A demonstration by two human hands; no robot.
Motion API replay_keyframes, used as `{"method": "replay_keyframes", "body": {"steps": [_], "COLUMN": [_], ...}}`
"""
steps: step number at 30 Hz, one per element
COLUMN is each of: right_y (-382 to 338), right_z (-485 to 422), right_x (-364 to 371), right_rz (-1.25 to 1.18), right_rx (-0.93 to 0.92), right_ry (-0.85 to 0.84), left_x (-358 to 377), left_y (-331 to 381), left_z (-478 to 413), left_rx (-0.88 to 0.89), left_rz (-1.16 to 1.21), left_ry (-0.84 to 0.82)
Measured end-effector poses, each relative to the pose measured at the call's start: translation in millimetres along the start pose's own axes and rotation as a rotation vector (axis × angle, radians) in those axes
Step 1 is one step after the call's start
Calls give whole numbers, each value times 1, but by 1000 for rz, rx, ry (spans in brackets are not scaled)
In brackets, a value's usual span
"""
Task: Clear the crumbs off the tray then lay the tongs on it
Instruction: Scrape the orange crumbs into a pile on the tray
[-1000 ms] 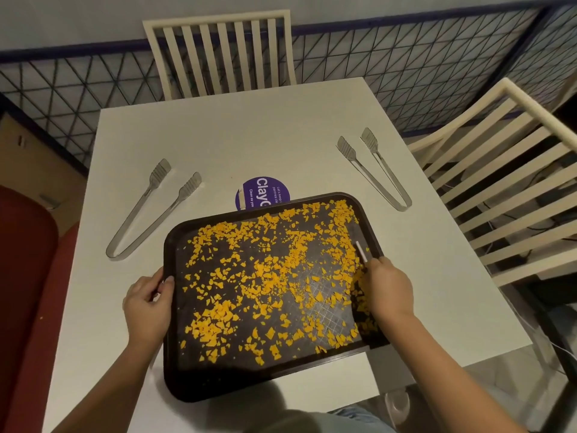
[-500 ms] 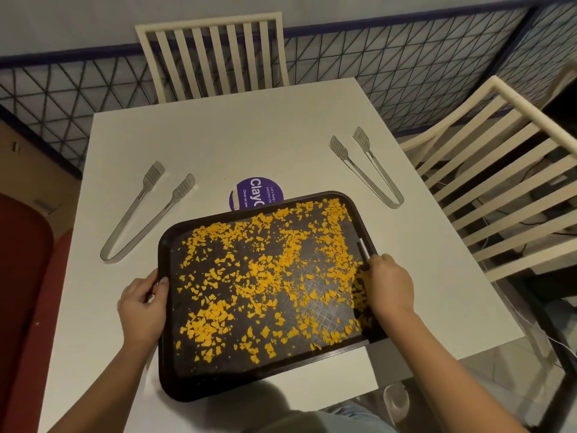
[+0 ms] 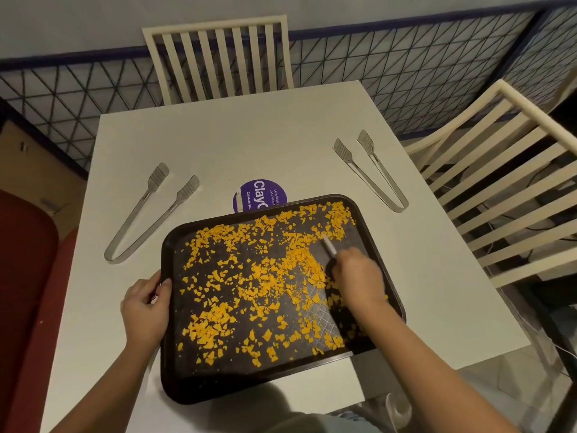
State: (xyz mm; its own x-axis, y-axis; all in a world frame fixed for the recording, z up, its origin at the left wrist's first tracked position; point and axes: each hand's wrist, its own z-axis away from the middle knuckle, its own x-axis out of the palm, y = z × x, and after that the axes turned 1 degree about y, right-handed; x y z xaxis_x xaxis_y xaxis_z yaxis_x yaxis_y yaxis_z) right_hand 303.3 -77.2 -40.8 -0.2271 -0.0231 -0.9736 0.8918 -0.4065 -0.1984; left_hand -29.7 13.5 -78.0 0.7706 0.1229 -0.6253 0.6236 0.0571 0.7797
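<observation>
Tray [image 3: 165, 364]: one, dark brown, flat on the near side of the white table [image 3: 249, 135].
Crumbs [image 3: 259, 273]: orange, too many to count, strewn over almost the whole tray; thinnest just beside the right hand.
Hands: two, bare.
Left hand [image 3: 145, 310]: grips the tray's left rim, thumb on top, fingers curled at the edge.
Right hand [image 3: 359, 276]: blurred, closed round a thin white stick [image 3: 328, 246] whose tip juts up and away; over the tray's right half among the crumbs; contact with the tray impossible to tell.
Tongs: two pairs, metal, both on the table and off the tray, arms sprung apart.
Left tongs [image 3: 153, 228]: just beyond the tray's left corner.
Right tongs [image 3: 371, 185]: beyond the tray's far right corner.
Sticker [image 3: 262, 193]: one, round, purple, half under the tray's far rim; reads "Clay", "Clean as you", "Let's keep"; the rest cut off.
Chairs: two, cream, slatted; one [image 3: 215, 23] at the far side, one [image 3: 537, 112] at the right.
Mesh [image 3: 406, 73]: dark wire panels behind the table.
</observation>
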Motion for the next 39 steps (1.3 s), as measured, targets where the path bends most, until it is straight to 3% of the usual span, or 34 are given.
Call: {"method": "replay_keyframes", "body": {"steps": [4, 11, 16, 23, 29, 32, 39], "right_y": [29, 21, 14, 8, 29, 28, -4], "right_z": [-17, -39, -63, -76, -58, -64, -86], "right_x": [-9, -2, -6, -4, 2, 4, -2], "right_rz": [101, 70, 35, 38, 12, -6, -9], "right_rx": [213, 279, 245, 57, 232, 232, -33], "right_ry": [24, -1, 23, 31, 96, 87, 49], "left_x": [0, -1, -1, -1, 0, 0, 0], "left_y": [0, -1, -2, -4, -6, -5, -7], "left_z": [-1, -3, -3, -4, -4, -4, -4], "left_rx": [9, 9, -14, -5, 6, 1, 15], "left_rz": [-11, -9, 13, 11, -4, 10, -4], "left_ry": [-6, -21, -21, -32, -31, -37, -32]}}
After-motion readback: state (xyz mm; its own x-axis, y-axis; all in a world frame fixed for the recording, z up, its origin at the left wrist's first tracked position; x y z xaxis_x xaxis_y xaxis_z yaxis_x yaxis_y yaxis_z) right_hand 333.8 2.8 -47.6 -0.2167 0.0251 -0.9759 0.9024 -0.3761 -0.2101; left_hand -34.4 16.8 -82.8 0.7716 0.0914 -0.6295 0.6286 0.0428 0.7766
